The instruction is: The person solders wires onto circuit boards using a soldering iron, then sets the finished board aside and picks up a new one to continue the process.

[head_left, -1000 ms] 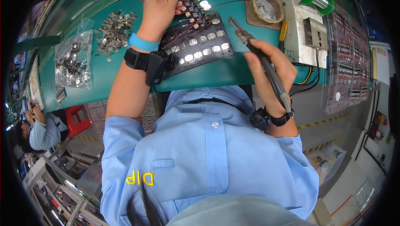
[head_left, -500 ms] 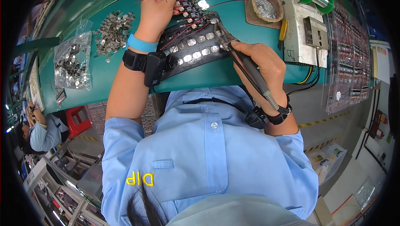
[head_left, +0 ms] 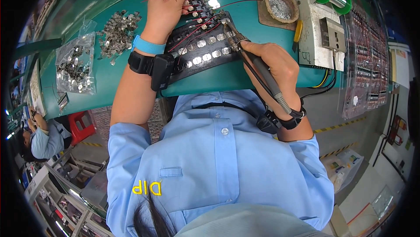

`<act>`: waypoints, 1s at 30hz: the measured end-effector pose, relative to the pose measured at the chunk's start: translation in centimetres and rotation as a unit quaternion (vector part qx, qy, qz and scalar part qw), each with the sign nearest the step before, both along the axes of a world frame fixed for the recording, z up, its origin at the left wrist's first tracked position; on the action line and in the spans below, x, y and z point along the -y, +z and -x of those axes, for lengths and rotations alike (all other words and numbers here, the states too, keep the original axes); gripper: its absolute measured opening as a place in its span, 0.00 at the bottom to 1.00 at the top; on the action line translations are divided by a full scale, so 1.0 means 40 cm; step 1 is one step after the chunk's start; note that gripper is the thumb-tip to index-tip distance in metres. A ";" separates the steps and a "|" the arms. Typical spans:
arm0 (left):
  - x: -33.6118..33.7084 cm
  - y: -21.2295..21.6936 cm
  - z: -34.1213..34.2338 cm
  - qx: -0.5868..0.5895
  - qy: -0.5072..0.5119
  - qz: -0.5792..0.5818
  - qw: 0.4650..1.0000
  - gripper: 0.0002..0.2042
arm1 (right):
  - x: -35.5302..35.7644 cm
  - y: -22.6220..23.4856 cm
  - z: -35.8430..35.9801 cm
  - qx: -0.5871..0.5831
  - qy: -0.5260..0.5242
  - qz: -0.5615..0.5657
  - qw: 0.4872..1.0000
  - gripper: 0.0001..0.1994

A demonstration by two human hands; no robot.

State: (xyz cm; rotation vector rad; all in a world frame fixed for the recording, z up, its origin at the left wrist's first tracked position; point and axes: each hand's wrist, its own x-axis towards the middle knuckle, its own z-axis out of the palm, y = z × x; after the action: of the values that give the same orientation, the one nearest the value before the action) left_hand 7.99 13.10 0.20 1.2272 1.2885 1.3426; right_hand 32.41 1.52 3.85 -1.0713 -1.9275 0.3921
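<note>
Closest in, a smooth light-blue shirt with a buttoned front fills the lower view, and both bare forearms rise from it onto the glossy teal counter (head_left: 109,79). The right hand (head_left: 273,64) is wrapped firmly around a soldering iron (head_left: 258,68), a slim black rod with a ribbed grip and a dark cord trailing back past a black wrist strap. Its metal tip sits down on the far right end of the black fixture tray (head_left: 199,53), a long curved matte slab set with rows of small round silvery discs. Thin red wires (head_left: 188,38) lie across those discs in a loose tangle. The left hand (head_left: 166,7) reaches farther, fingers curled down and pinching into a bundle of the same red wires at the tray's far end; a soft blue band and a chunky black strap circle that wrist. Off to the left, a scattered heap of small shiny metal parts (head_left: 118,33) lies beside a crinkled clear plastic bag (head_left: 76,64) holding more. Far right, a round dish of grey crumbly dross (head_left: 281,7) sits on a brown mat, next to a boxy off-white solder station (head_left: 323,36).
</note>
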 end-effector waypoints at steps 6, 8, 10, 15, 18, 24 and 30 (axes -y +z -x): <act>-0.004 -0.009 0.002 0.009 -0.001 0.001 1.000 0.25 | 0.001 0.005 0.000 0.031 0.004 0.011 0.999 0.15; -0.003 -0.011 0.004 0.010 0.001 0.006 1.000 0.26 | 0.002 0.012 0.001 0.042 0.007 0.013 0.999 0.16; -0.004 -0.009 0.003 0.009 0.001 0.008 1.000 0.26 | 0.004 0.021 0.007 0.060 0.012 0.007 0.998 0.15; -0.002 -0.001 0.000 0.008 0.001 0.011 1.000 0.26 | 0.004 0.016 0.014 0.082 0.016 -0.003 0.997 0.14; -0.001 -0.001 0.001 0.009 -0.001 0.008 1.000 0.26 | 0.006 0.026 0.016 0.085 0.011 0.006 0.996 0.14; 0.004 0.016 -0.006 -0.007 0.001 0.009 1.000 0.27 | 0.005 0.026 0.017 0.075 0.005 0.014 0.997 0.14; 0.002 0.009 -0.005 0.001 0.006 0.014 1.000 0.27 | 0.004 0.025 0.015 0.076 0.005 0.018 0.997 0.15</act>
State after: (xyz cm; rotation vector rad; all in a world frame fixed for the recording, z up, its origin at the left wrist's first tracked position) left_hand 8.18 13.00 0.57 1.2007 1.3119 1.3288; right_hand 31.83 1.34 4.87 -1.1425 -2.0673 0.3609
